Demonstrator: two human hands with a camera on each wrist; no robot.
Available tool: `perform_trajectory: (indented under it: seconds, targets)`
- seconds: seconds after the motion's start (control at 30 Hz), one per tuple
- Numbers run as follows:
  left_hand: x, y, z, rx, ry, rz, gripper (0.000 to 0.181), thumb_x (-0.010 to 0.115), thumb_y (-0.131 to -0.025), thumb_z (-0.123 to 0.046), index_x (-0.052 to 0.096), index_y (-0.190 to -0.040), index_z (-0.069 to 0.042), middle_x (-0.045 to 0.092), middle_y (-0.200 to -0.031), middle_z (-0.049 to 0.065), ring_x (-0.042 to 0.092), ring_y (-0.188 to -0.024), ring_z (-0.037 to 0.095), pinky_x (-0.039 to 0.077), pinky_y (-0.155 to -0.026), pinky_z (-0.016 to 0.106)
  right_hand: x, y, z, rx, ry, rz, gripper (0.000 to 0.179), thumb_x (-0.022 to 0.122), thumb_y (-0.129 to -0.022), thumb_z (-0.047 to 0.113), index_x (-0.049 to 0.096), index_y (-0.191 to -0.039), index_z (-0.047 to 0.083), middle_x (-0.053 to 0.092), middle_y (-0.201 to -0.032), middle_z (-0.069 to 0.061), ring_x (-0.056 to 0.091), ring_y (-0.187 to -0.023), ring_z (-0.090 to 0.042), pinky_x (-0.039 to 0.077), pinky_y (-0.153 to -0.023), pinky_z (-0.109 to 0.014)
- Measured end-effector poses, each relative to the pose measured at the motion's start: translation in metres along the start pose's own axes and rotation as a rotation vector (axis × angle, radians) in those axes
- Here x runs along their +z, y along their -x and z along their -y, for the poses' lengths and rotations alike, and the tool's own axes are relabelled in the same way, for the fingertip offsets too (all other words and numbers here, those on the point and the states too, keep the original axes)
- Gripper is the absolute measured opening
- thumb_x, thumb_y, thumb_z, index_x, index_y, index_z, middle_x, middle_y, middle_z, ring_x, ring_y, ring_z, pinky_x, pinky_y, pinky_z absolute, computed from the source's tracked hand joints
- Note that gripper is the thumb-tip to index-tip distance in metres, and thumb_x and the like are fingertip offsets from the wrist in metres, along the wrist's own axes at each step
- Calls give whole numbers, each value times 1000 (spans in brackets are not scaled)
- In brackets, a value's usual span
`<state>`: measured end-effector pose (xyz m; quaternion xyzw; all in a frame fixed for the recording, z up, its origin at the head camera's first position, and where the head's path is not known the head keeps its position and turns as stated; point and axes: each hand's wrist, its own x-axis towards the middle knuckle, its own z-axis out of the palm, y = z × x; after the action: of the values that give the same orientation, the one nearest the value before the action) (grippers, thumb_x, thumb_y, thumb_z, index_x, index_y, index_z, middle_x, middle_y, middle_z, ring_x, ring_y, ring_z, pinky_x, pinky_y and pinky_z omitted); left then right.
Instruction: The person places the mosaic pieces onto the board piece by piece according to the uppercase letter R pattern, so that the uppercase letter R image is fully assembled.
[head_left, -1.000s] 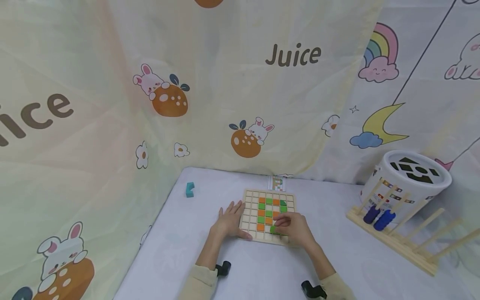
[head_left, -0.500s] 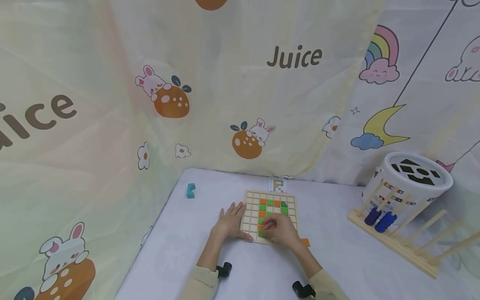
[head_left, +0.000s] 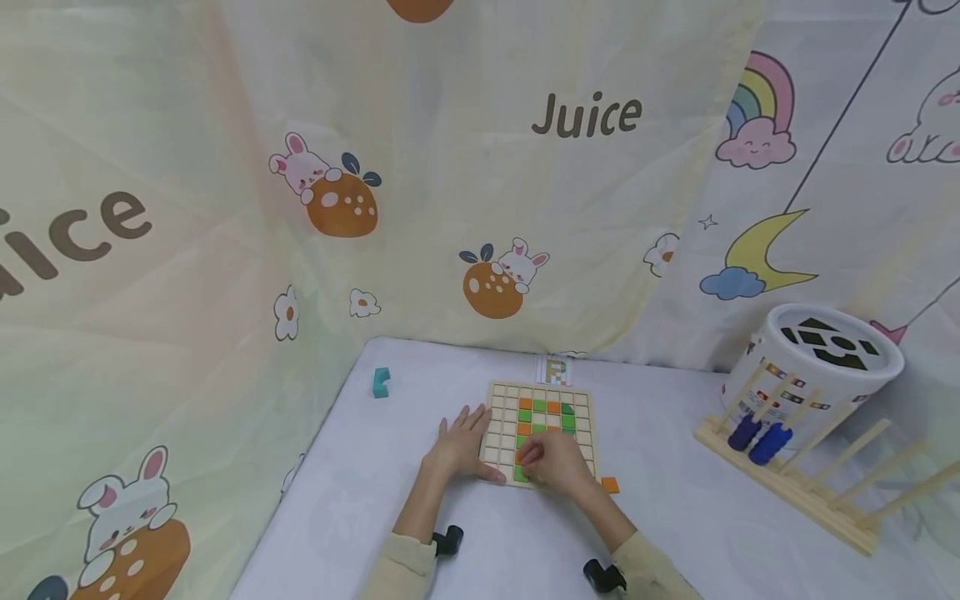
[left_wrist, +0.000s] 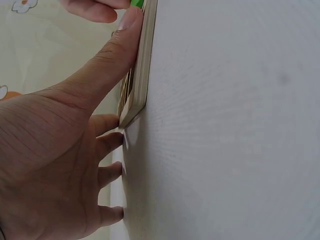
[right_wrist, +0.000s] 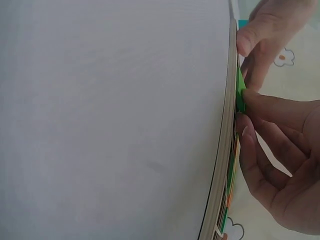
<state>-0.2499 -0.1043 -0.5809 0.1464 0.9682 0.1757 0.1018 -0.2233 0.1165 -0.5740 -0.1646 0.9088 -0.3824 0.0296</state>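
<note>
A wooden grid board (head_left: pixel 501 417) lies on the table with orange and green square tiles set in its cells. My left hand (head_left: pixel 457 446) rests at its left edge with fingers spread; the thumb lies over the near corner in the left wrist view. Between thumb and fingertips my right hand (head_left: pixel 561 460) pinches a green tile (right_wrist: pixel 241 94) at the board's near edge, low in the left tile column. This green tile sits tilted against the board in the right wrist view. The right hand covers the lower middle cells in the head view.
A loose orange tile (head_left: pixel 611 485) lies right of the board. Behind the board is a small pattern card (head_left: pixel 553 369). A teal block (head_left: pixel 381 382) sits at the far left. On the right stand a white bucket (head_left: pixel 810 358) and a wooden peg rack (head_left: pixel 795 487) bearing blue pieces.
My right hand has moved left across the board with the green tile, then slightly nearer the front edge. The orange tile at the right has come into view. The left hand stays put.
</note>
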Motion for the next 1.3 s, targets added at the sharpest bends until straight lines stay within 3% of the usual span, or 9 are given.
perform_trajectory:
  seconds: [0.13, 0.33, 0.63, 1.03, 1.3]
  targets:
    - [-7, 5, -5, -7, 5, 17, 128, 91, -67, -63, 29, -165, -8, 26, -172, 12, 17, -159, 39, 14, -123, 70, 1, 0, 2, 8, 0, 12, 21, 85, -78, -7, 78, -85, 11, 70, -74, 6, 64, -67, -7, 56, -60, -21]
    - [-4, 2, -4, -13, -24, 27, 130, 89, -67, -66, 26, -166, -11, 23, -173, 10, 15, -160, 37, 14, -123, 70, -5, 3, 3, 41, -6, 5, 20, 84, -80, -5, 78, -89, 12, 70, -77, 6, 64, -70, -8, 56, -62, -22]
    - [-8, 4, -5, 5, -13, 23, 132, 89, -65, -68, 28, -166, -10, 24, -173, 10, 17, -159, 38, 17, -122, 71, -31, 19, -12, 74, -44, -122, 21, 86, -81, -2, 79, -98, 7, 75, -83, 2, 70, -77, -11, 59, -71, -26]
    - [-7, 6, -4, 13, -7, 13, 132, 90, -65, -67, 29, -165, -9, 26, -172, 12, 19, -159, 39, 18, -122, 72, -69, 40, -32, 125, 3, -187, 23, 87, -82, 3, 79, -102, 7, 76, -88, 1, 72, -82, -14, 60, -73, -28]
    - [-7, 4, -4, 15, -5, 12, 131, 90, -65, -67, 29, -165, -8, 26, -172, 12, 19, -159, 40, 17, -122, 71, -83, 49, -47, 223, 63, -112, 30, 87, -79, 2, 77, -107, 5, 77, -98, -3, 72, -92, -21, 61, -81, -41]
